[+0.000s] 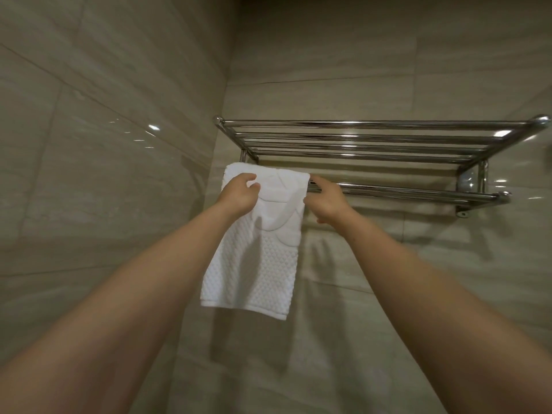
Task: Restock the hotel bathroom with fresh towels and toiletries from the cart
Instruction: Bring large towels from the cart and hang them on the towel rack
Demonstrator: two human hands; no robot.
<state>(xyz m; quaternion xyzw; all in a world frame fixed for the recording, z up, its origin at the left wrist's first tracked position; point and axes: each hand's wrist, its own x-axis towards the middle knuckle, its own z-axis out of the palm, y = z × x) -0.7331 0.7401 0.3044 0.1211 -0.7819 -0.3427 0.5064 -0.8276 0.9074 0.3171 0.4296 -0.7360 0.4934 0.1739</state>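
Observation:
A white textured towel (257, 258) hangs over the left end of the lower bar of a chrome wall rack (388, 192). My left hand (239, 192) rests on the towel's upper left part with fingers curled into the cloth near the fold. At the towel's right edge, my right hand (327, 200) pinches the cloth just beside the bar. Both arms reach up from the bottom of the view.
Above the bar the rack has a shelf of several chrome rails (373, 138) with nothing on it. The rack sits in a corner of beige tiled walls (104, 144), close to the left wall. The bar runs bare to the right of the towel.

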